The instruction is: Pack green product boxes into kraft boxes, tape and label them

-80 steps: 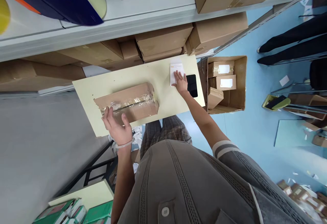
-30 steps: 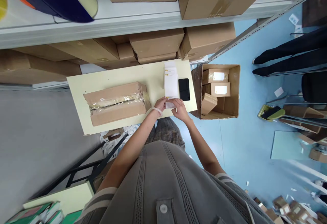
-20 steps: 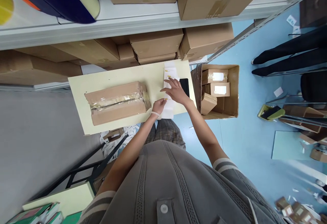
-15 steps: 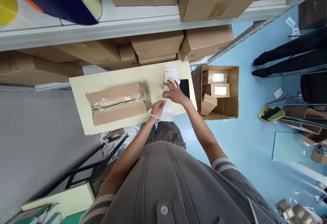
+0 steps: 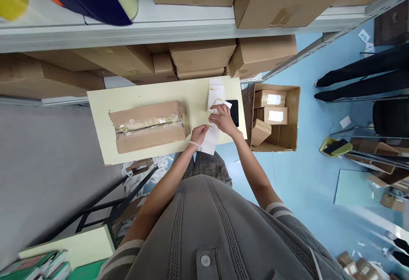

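Looking down: a grey steel shelf rack (image 5: 128,37) stacked with cardboard cartons (image 5: 201,54), blue floor (image 5: 306,177) beyond it, and a pair of dark trouser legs (image 5: 361,75) off to the far right.

Work surface: a cream board (image 5: 198,96) just in front of the lower cartons.

Open carton: a cardboard carton (image 5: 289,118) beside the board's right end, holding small boxes (image 5: 270,99); some have white labels.

Parcel: a taped cardboard parcel (image 5: 148,126) lies on the left half of the board, with clear tape (image 5: 148,123) along its seam, not touched by either hand.

Arms: both reach forward from a grey top (image 5: 204,229), elbows out, meeting over the board.

Left hand: the left hand (image 5: 200,134), with a pale band (image 5: 194,145) at the wrist, is curled, its fingertips at the paper's edge. Pinching or merely touching, cannot tell.

Right hand: the right hand (image 5: 224,120) lies over the paper, fingers loosely spread, close to a raised white slip (image 5: 222,103). Whether it has hold, cannot tell.

Paper: white sheets (image 5: 212,141) lie between the parcel and phone, running past the board's near edge.

Writing: small yellow marks on the sheets; nothing legible.

Phone: a black phone (image 5: 234,113), partly behind the right hand.

Change: the left hand was on the parcel in the first frame; now both hands are at the paper.
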Action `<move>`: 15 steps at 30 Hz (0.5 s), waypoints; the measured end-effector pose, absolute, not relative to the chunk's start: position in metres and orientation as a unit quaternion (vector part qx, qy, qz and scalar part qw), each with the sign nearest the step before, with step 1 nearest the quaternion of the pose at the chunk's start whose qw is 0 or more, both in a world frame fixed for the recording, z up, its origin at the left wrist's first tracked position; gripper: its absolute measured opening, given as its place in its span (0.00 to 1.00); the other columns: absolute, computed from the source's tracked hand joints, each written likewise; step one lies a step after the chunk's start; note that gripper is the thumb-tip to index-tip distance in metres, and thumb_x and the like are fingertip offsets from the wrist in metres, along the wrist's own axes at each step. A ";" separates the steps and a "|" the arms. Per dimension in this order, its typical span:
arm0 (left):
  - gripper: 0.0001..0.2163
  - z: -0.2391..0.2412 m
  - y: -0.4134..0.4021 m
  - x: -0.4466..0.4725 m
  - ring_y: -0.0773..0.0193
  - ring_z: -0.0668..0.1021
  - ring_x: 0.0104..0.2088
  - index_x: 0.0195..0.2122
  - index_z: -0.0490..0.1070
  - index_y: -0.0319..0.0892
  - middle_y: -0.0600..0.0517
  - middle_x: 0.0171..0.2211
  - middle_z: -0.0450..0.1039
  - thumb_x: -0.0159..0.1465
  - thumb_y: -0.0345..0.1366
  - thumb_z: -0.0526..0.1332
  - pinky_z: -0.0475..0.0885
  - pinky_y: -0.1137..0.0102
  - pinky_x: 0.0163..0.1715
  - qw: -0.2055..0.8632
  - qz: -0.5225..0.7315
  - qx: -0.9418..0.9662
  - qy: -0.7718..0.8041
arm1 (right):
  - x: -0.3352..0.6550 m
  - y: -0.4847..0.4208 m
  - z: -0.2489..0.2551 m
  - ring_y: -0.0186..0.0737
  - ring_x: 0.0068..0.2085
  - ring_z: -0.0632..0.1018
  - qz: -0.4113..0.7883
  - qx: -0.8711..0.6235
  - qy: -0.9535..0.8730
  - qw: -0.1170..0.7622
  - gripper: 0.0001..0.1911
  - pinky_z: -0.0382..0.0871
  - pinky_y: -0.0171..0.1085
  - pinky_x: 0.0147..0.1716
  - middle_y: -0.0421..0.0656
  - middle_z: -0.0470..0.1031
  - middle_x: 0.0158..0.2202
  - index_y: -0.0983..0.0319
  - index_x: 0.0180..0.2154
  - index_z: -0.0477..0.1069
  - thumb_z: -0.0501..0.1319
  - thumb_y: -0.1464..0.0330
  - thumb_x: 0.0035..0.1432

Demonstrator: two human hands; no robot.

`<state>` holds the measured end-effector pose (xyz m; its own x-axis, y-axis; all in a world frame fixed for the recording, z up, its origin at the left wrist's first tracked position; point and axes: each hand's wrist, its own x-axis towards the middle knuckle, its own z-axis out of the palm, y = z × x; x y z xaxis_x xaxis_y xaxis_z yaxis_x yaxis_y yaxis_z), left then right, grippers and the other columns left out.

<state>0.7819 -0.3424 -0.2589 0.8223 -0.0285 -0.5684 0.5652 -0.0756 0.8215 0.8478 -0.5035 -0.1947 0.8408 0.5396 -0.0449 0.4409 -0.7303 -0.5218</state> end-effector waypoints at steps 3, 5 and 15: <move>0.16 -0.261 -0.345 0.781 0.61 0.75 0.35 0.36 0.78 0.39 0.51 0.32 0.78 0.57 0.48 0.62 0.69 0.68 0.39 0.662 -0.220 0.690 0.191 | 0.847 -0.502 -0.194 0.51 0.57 0.61 0.087 -0.926 -0.265 0.254 0.12 0.49 0.52 0.59 0.46 0.65 0.56 0.57 0.34 0.76 0.55 0.68 0.65; 0.18 -0.262 -0.346 0.781 0.61 0.75 0.34 0.35 0.78 0.39 0.51 0.32 0.78 0.56 0.50 0.62 0.69 0.68 0.38 0.673 -0.214 0.682 0.191 | 0.846 -0.501 -0.194 0.52 0.56 0.61 0.085 -0.927 -0.260 0.256 0.11 0.51 0.52 0.58 0.45 0.65 0.56 0.56 0.34 0.76 0.55 0.68 0.65; 0.18 -0.273 -0.329 0.764 0.66 0.69 0.25 0.23 0.73 0.39 0.56 0.19 0.68 0.48 0.51 0.66 0.63 0.71 0.27 0.645 -0.233 0.662 0.304 | 0.869 -0.521 -0.183 0.50 0.54 0.64 0.021 -0.938 -0.149 0.313 0.12 0.56 0.48 0.54 0.47 0.65 0.53 0.57 0.41 0.73 0.51 0.65 0.68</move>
